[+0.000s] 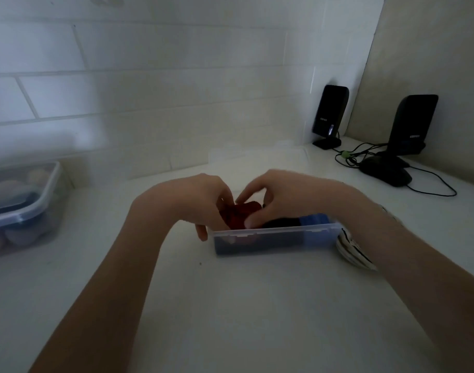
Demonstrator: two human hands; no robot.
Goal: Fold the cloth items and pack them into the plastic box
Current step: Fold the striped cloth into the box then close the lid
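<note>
Both hands, left hand [203,203] and right hand [279,197], were pinched shut on a red cloth [241,214] at the plastic box [276,234], left end. Packing step, by the look of it. Next move: press it down beside the dark and blue cloths [315,220] already inside, then let go.

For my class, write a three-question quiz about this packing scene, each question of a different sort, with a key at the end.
1. True or false: both hands hold the red cloth over the clear plastic box.
2. Which item stands at the back right of the counter? A) a kettle B) two black speakers C) a stack of plates
3. Fill in: the striped cloth lies ___ the box, at its right end.

Key
1. True: the left hand and right hand both grip it.
2. B
3. outside
</note>
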